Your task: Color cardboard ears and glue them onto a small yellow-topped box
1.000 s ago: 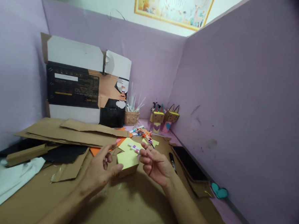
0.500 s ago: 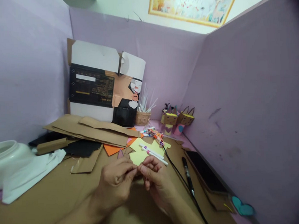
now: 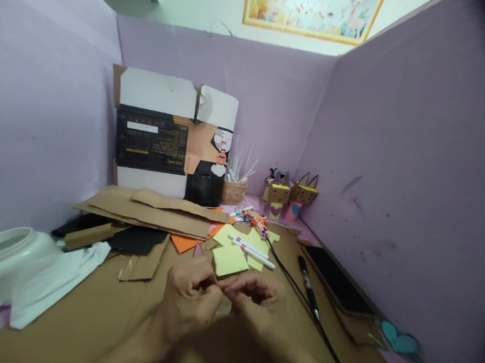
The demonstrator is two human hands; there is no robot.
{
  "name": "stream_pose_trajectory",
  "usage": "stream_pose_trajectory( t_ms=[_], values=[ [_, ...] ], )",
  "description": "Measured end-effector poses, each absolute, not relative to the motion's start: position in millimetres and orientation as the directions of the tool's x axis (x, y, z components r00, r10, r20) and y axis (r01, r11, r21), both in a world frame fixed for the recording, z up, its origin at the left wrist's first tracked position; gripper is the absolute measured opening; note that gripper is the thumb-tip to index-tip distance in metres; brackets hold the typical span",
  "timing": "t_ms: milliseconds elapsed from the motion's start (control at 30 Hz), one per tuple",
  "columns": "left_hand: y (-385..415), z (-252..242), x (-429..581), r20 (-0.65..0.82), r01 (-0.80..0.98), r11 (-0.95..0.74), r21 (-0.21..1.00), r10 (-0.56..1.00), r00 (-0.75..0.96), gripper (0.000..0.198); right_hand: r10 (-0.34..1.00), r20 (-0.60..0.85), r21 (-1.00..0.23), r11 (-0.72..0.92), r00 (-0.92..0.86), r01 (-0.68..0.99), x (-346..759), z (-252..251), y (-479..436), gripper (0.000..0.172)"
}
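My left hand (image 3: 190, 299) is closed in a pinch, its fingertips meeting those of my right hand (image 3: 260, 304) at the near middle of the brown work surface. My right hand's fingers are bent and pressed together at the tips. Whatever lies between them is too small and hidden to make out. Just beyond the fingers is a pale yellow paper piece (image 3: 230, 260). White markers (image 3: 252, 251) with purple bands rest on more yellow paper behind it. A small purple triangle (image 3: 198, 250) lies to the left of the paper.
A patterned glue gun (image 3: 256, 222) trails a black cord (image 3: 290, 282) toward me on the right. Beside it are a black pen (image 3: 308, 286) and a dark phone (image 3: 337, 279). Cardboard strips (image 3: 158, 213), a white jar (image 3: 16, 253) and a flattened box (image 3: 154, 137) occupy the left and back.
Both hands have come slightly nearer to me, uncovering more of the yellow paper. My right hand has turned, its fingers now lying more across toward the left. The view has shifted slightly.
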State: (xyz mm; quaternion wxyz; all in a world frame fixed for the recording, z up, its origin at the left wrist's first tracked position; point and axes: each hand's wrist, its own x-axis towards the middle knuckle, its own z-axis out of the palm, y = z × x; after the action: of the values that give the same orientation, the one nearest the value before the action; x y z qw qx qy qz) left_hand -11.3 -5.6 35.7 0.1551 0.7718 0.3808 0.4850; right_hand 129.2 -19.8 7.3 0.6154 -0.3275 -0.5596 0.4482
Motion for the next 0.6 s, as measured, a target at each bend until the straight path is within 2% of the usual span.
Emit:
stream_pose_trajectory(
  t_ms=[67, 167, 267, 433, 500, 600],
  values=[
    [-5.8, 37.6, -12.3, 0.548, 0.374, -0.604, 0.704, 0.797, 0.254, 0.021, 0.964, 0.256, -0.91, 0.218, -0.066, -0.352, 129.3, 4.4, -17.2, 0.009],
    [-6.6, 40.3, -13.2, 0.422, 0.288, -0.495, 0.82, 0.862, 0.28, 0.023, 0.975, 0.182, -0.86, 0.093, -0.13, -0.502, 129.5, 1.0, -13.7, 0.017],
    [-7.4, 40.8, -12.4, 0.355, 0.222, -0.434, 0.873, 0.878, 0.321, 0.024, 0.977, 0.153, -0.848, 0.054, -0.147, -0.527, 127.6, -1.6, -13.4, 0.02],
    [-4.4, 35.8, -10.2, 0.323, 0.193, -0.421, 0.886, 0.86, 0.394, 0.022, 0.984, 0.138, -0.869, 0.067, -0.112, -0.491, 124.8, -2.8, -13.8, 0.019],
    [-0.7, 33.7, -12.3, 0.331, 0.178, -0.436, 0.882, 0.843, 0.424, 0.02, 0.993, 0.12, -0.844, 0.092, -0.02, -0.529, 131.9, 1.8, -8.9, 0.02],
    [6.1, 34.6, -22.1, 0.362, 0.161, -0.493, 0.855, 0.791, 0.494, 0.018, 0.963, 0.074, -0.734, 0.229, 0.259, -0.639, 153.2, 12.2, 5.3, 0.024]
  ],
)
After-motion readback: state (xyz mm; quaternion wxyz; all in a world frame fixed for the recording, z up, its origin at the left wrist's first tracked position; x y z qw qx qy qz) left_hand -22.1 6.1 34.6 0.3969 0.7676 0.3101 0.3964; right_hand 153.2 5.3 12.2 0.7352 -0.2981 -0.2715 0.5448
